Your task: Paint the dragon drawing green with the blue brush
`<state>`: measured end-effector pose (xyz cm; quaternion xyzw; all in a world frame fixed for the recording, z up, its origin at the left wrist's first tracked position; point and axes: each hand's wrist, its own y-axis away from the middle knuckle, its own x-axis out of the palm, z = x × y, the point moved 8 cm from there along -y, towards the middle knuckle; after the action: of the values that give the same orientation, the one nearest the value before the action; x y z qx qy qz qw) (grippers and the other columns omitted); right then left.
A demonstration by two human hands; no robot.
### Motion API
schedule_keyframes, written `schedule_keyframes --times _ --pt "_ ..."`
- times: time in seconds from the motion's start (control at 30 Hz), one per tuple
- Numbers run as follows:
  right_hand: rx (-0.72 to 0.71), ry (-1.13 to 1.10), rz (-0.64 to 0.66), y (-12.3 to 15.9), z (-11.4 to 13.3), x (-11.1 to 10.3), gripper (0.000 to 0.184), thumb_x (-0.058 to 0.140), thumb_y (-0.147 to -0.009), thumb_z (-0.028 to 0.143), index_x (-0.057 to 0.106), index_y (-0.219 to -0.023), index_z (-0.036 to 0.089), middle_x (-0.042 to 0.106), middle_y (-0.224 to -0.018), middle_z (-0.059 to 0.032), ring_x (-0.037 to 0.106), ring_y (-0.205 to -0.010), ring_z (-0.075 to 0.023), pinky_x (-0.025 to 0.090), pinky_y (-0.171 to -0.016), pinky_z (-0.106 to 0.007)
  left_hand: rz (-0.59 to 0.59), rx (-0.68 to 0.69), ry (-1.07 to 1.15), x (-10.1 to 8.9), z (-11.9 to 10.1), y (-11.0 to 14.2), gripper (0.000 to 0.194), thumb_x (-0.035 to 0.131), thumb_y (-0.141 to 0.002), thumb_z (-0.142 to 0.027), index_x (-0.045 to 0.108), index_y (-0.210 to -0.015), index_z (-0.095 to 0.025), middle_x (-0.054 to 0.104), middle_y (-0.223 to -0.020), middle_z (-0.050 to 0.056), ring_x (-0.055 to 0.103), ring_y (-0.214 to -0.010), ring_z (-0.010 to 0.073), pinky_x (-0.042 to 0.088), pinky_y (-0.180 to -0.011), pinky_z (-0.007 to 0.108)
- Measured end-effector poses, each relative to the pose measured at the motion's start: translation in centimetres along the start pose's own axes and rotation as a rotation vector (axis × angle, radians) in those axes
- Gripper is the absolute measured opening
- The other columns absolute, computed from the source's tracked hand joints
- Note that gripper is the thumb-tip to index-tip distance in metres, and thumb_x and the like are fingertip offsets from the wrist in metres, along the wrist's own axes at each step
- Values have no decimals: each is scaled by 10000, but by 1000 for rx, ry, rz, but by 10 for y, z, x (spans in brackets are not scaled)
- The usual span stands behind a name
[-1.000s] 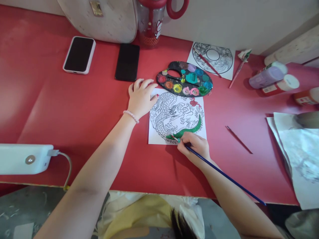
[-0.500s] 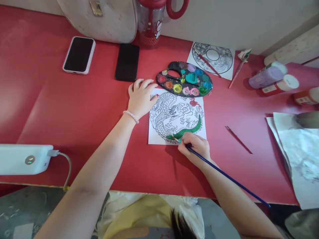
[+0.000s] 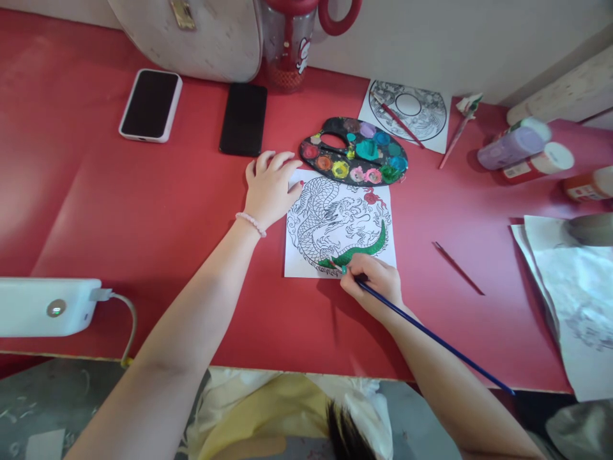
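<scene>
A square sheet with a dragon line drawing (image 3: 316,220) lies on the red table. One lower curve of the dragon is painted green, and a small ball at its upper right is red. My right hand (image 3: 376,281) grips a long blue paintbrush (image 3: 431,335), its tip touching the lower edge of the green part. At the sheet's upper left corner rests my left hand (image 3: 272,188), fingers spread, thumb on the paper. Just above the sheet, slightly over its top edge, sits a black paint palette (image 3: 352,169) with dabs of many colours.
Behind are two phones (image 3: 151,105) (image 3: 243,119), a handbag (image 3: 191,45) and a red-lidded cup (image 3: 290,48). To the right lie a thin brush (image 3: 458,268), paint bottles (image 3: 514,145) and loose papers (image 3: 569,287). A second drawing (image 3: 431,115) is beyond the palette. A white power bank (image 3: 43,306) sits left.
The blue paintbrush and my right hand have shifted very slightly left over the green part. My left hand stays in place on the sheet.
</scene>
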<state>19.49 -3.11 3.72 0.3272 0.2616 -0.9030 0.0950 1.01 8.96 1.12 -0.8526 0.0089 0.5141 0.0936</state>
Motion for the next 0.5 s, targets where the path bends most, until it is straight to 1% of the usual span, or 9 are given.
schedule_keyframes --times 0.13,0.37,0.5 --pt "-4 -17 -19 0 0 0 278 513 -707 34 338 -619 232 419 -533 65 401 -473 -84 331 -438 -210 0 -5 8 0 0 0 346 555 -912 -285 607 -1239 -389 539 -1421 -13 352 -1368 345 250 -1145 623" --pt "75 4 11 1 -6 -1 274 515 -715 70 334 -586 230 427 -523 57 397 -473 -90 341 -444 -215 4 -2 29 1 0 0 351 557 -911 -275 609 -1243 -377 534 -1426 2 347 -1371 366 228 -1144 633" --pt "94 -17 -4 -1 -4 -5 263 555 -769 106 394 -601 228 458 -520 59 400 -459 -86 347 -435 -206 -6 -1 20 0 0 0 338 560 -912 -271 618 -1233 -360 541 -1421 8 354 -1367 364 237 -1143 626"
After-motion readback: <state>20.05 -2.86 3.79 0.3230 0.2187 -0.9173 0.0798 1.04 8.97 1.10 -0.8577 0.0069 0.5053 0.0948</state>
